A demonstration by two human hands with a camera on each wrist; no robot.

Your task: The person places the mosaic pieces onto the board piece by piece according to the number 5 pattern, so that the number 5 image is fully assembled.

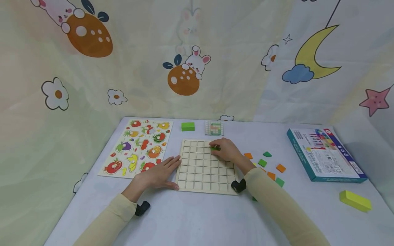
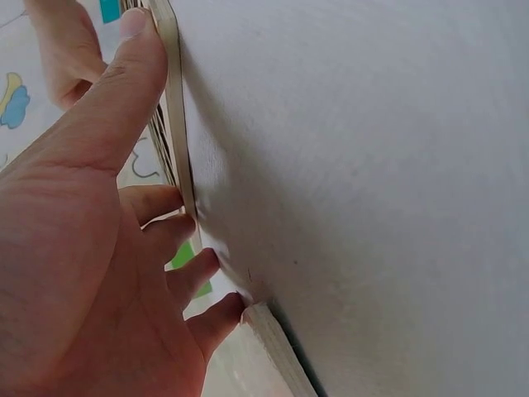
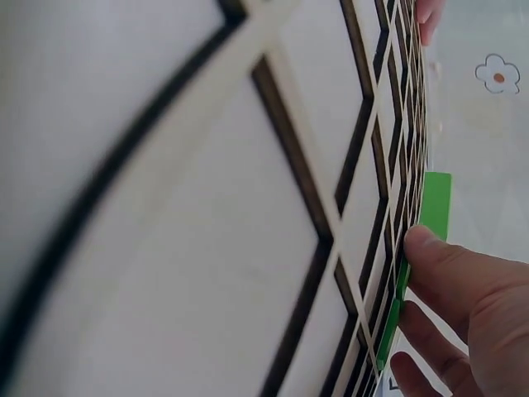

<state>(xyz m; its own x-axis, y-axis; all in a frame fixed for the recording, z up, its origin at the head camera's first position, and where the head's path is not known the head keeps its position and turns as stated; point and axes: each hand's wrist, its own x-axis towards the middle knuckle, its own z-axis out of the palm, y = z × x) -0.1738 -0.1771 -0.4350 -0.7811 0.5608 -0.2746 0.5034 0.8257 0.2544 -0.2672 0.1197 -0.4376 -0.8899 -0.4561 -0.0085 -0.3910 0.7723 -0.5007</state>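
Note:
A pale wooden grid board with square recesses lies on the table. My left hand rests at its left edge, fingers straight and spread, with the thumb near the lower left corner. In the left wrist view this hand touches the board's side. At the far part of the board my right hand pinches a small green tile. The right wrist view shows the thumb of the right hand against green at the grid; the fingertips are partly hidden.
Loose orange and green tiles lie right of the board, partly behind the right forearm. A fruit picture board lies left. Behind are a green block and a small pattern card. A box and yellow block sit right.

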